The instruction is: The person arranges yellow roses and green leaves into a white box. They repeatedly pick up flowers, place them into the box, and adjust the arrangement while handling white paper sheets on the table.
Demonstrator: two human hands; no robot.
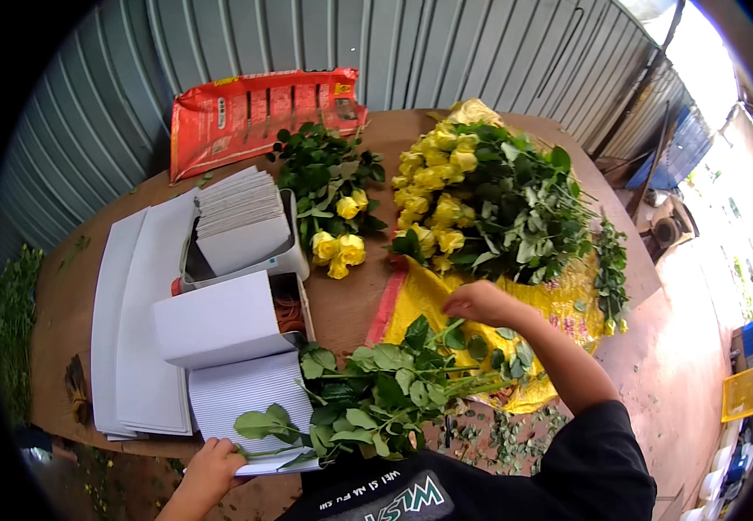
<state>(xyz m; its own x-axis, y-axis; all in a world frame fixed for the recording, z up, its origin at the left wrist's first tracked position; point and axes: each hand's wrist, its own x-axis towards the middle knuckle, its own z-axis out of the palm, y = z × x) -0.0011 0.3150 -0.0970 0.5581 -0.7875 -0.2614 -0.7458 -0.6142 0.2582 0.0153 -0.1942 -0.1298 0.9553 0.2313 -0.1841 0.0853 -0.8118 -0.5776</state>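
At the lower left, my left hand (210,471) is closed on the near edge of a white corrugated cardboard sheet (242,395). Leafy rose stems (376,391) lie across that sheet and the table in front of me, cut ends to the right; their blooms are not visible. My right hand (483,304) is over the yellow woven sack (559,313), just beyond the leaves, fingers curled together. Whatever is between those fingers is too small to make out. Behind it lies a big pile of yellow roses (437,187) with green foliage (524,200).
A grey bin (294,260) holds stacked cardboard pieces (242,208). Beside it, a box (303,313) contains brown bands (288,314). White sheets (138,321) lie left. A smaller rose bunch (333,200) and a red bag (255,122) are farther back, near the corrugated metal wall (307,43).
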